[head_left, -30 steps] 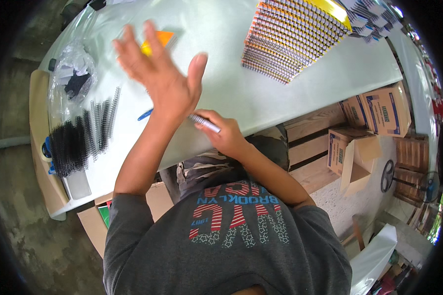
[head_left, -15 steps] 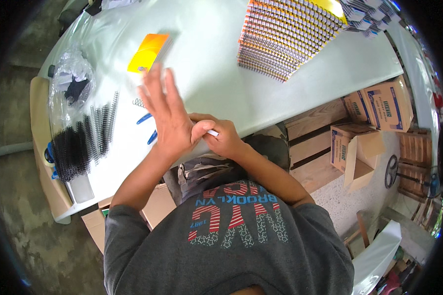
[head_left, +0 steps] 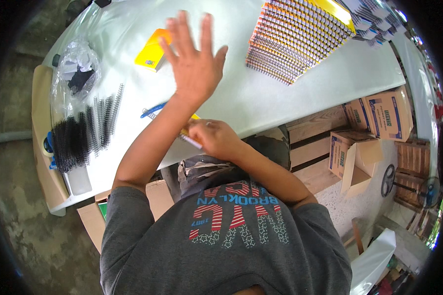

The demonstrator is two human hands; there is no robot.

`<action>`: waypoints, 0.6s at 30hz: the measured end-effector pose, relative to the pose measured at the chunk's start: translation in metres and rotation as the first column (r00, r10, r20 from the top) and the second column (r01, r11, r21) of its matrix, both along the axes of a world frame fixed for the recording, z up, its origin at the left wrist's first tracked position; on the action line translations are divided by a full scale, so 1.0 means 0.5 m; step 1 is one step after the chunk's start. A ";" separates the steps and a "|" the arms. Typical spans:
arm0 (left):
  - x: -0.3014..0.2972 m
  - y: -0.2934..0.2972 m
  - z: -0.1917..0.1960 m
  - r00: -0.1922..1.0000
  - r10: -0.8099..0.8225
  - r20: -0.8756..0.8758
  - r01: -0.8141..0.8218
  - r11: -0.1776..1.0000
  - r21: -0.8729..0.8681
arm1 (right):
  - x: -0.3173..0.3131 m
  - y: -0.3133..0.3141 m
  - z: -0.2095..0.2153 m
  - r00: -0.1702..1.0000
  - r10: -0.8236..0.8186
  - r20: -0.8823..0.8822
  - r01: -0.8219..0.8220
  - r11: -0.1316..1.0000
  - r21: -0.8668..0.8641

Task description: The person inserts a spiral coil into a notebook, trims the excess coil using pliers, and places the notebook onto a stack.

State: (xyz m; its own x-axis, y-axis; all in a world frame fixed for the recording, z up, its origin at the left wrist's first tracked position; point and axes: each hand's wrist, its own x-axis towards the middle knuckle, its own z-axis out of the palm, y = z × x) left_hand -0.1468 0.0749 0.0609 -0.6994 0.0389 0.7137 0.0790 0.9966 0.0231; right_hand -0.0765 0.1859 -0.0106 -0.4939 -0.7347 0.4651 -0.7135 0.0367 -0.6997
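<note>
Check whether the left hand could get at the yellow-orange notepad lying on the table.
Probably yes: the left hand is open and looks empty, its fingers appear beside the notepad, and nothing visible blocks it, though its height is unclear.

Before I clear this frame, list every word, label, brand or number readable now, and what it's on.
Wording left uncopied; print stands on:
Gray shirt: large letters and digits, legible.
Cardboard boxes: larger print legible, small print not.
Yellow-and-orange notebook: dark print, too small to read.
Booklet in right hand: too blurred to read.
Spiral notebook stack: none readable.
</note>
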 end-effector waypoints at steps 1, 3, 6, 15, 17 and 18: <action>-0.007 -0.002 0.021 0.994 -0.024 -0.103 0.038 0.991 0.131 | -0.003 0.008 0.006 1.000 -0.013 -0.002 0.013 1.000 0.000; 0.020 -0.021 0.043 0.959 -0.102 -0.263 0.154 0.970 0.185 | -0.005 0.021 0.018 0.813 -0.230 0.535 0.323 0.943 -0.086; 0.099 -0.010 -0.045 0.958 -0.277 -0.080 0.287 0.940 0.186 | -0.013 0.033 -0.022 0.876 -0.208 0.435 0.322 0.924 -0.205; 0.239 -0.002 -0.061 0.793 -0.479 0.376 0.378 0.872 0.312 | -0.019 0.035 0.028 0.836 -0.025 0.549 0.178 0.957 -0.228; 0.230 0.025 -0.004 0.794 -0.559 0.239 0.405 0.779 0.478 | -0.025 0.016 0.050 0.961 -0.115 0.250 0.227 0.843 -0.488; 0.241 0.022 0.022 0.688 -0.636 0.349 0.177 0.614 0.769 | -0.036 0.023 0.056 0.976 -0.199 0.093 0.219 0.903 -0.370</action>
State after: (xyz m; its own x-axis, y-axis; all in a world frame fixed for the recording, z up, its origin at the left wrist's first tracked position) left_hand -0.0265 0.0860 0.0717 -0.9765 0.1350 0.1680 0.2149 0.5508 0.8065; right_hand -0.0945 0.1972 0.0177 -0.6480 -0.3881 0.6554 -0.6804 -0.0918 -0.7271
